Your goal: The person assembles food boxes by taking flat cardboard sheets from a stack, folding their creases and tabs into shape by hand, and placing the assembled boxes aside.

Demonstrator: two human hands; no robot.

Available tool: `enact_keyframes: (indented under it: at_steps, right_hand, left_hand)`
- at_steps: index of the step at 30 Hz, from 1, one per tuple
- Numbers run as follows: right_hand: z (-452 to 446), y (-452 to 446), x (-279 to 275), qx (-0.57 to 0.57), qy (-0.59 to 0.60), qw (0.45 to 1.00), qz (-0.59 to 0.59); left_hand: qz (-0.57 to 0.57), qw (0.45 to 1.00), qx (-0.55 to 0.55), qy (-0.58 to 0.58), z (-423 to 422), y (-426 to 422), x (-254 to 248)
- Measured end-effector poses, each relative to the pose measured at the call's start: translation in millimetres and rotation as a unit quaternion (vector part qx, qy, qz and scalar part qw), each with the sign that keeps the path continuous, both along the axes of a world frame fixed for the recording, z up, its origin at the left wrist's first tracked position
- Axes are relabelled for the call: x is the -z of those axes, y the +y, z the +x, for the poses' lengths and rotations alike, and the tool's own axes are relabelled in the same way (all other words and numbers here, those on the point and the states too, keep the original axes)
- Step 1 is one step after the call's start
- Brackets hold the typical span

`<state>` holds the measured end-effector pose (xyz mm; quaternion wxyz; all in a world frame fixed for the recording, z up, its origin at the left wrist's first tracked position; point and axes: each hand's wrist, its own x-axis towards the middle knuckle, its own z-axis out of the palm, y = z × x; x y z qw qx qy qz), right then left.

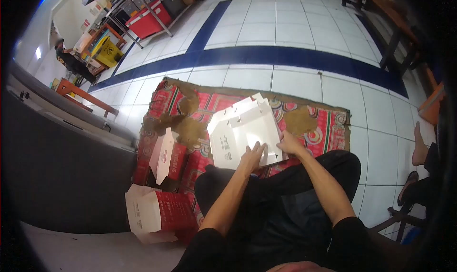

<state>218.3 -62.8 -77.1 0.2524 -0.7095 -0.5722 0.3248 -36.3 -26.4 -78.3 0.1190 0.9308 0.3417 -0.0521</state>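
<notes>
A partly folded white cardboard box [228, 143] lies in front of my crossed legs, its inner side up and some flaps raised. Small dark print marks its left panel. My left hand [254, 155] rests on the near part of the box with its fingers spread. At the right edge, my right hand [290, 143] has its fingers closed around the cardboard of a side flap. To the left stands a red and white box [177, 161] with its lid up. Nearer to me is a red carton [177, 210] with open white flaps.
Under the boxes is a worn red patterned mat [328, 129] on white floor tiles. A dark panel [62, 172] stands at the left. Another person's bare foot [420, 146] is at the right. A person [71, 60] stands far left near a yellow bin [107, 52].
</notes>
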Motion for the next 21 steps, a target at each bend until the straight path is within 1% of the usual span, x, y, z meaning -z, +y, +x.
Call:
enact_keyframes:
  at_steps: [1,3,4,5,6,7,8,9,10,11,12,13,14,15,16,17,18,19,20,21]
  right_hand:
    - [0.5,0.4,6.0,-0.011,0.014,1.000,0.018]
    - [0.1,5.6,14.6,-0.001,-0.001,1.000,0.020]
    - [0.0,6.6,9.5,0.007,-0.009,1.000,0.012]
    - [1.7,7.8,4.3,0.009,-0.014,1.000,0.020]
    - [2.0,8.5,-2.9,0.079,0.104,0.991,0.021]
    - [2.3,8.6,-10.0,0.146,0.222,0.964,0.022]
    - [2.2,10.2,-15.8,0.146,0.218,0.965,0.029]
    - [5.3,14.9,-3.4,0.165,0.209,0.960,0.083]
    - [6.2,17.5,-6.6,0.184,0.201,0.952,0.137]
    - [8.7,16.9,-9.3,0.184,0.198,0.952,0.141]
    - [4.7,10.0,-30.1,0.178,0.235,0.944,0.145]
    - [1.7,5.2,-47.2,0.172,0.272,0.935,0.150]
    - [0.7,3.4,-58.2,0.173,0.269,0.935,0.153]
    - [1.7,2.9,-62.2,0.128,0.316,0.929,0.147]
    - [2.8,2.5,-66.9,0.081,0.361,0.919,0.139]
    - [2.0,2.1,-69.5,0.082,0.358,0.919,0.141]
    - [-0.5,2.1,-69.0,0.071,0.346,0.921,0.167]
    - [-0.8,2.3,-69.2,0.060,0.333,0.921,0.192]
    - [1.8,-0.9,-69.6,0.065,0.283,0.939,0.181]
    - [-0.3,-4.7,-81.0,0.064,0.281,0.940,0.184]
  left_hand:
    - [0.008,1.000,0.002,-0.007,2.1,0.4,1.9]
    - [-0.034,0.996,-0.041,-0.069,4.1,2.0,10.0]
    - [-0.069,0.995,-0.041,-0.060,4.7,3.6,-0.5]
    - [-0.062,0.995,-0.038,-0.065,5.0,4.7,-10.5]
    - [-0.090,0.988,-0.042,-0.117,3.9,5.5,-12.2]
    - [-0.118,0.978,-0.046,-0.168,2.6,5.8,-13.2]
    - [-0.094,0.974,-0.034,-0.203,2.3,7.9,-13.9]
    - [-0.090,0.974,-0.032,-0.207,5.3,10.9,-24.3]
    - [-0.128,0.973,-0.057,-0.186,8.8,11.2,-39.6]
    - [-0.166,0.969,-0.081,-0.163,11.0,9.6,-54.5]
    - [-0.164,0.969,-0.078,-0.165,10.3,7.1,-61.7]
    - [-0.113,0.973,-0.102,-0.176,9.1,4.6,-67.2]
    - [-0.061,0.972,-0.125,-0.187,9.1,3.7,-72.0]
    - [-0.060,0.972,-0.123,-0.190,9.8,4.9,-75.5]
    - [-0.045,0.963,-0.155,-0.217,10.4,5.9,-79.0]
    - [-0.031,0.951,-0.187,-0.244,11.2,6.0,-82.2]
    - [-0.030,0.934,-0.221,-0.280,12.3,3.1,-87.0]
    - [-0.029,0.933,-0.219,-0.283,13.3,4.4,-88.9]
    - [0.015,0.914,-0.213,-0.344,13.7,5.2,-92.7]
    - [0.059,0.889,-0.206,-0.404,13.8,6.5,-93.6]
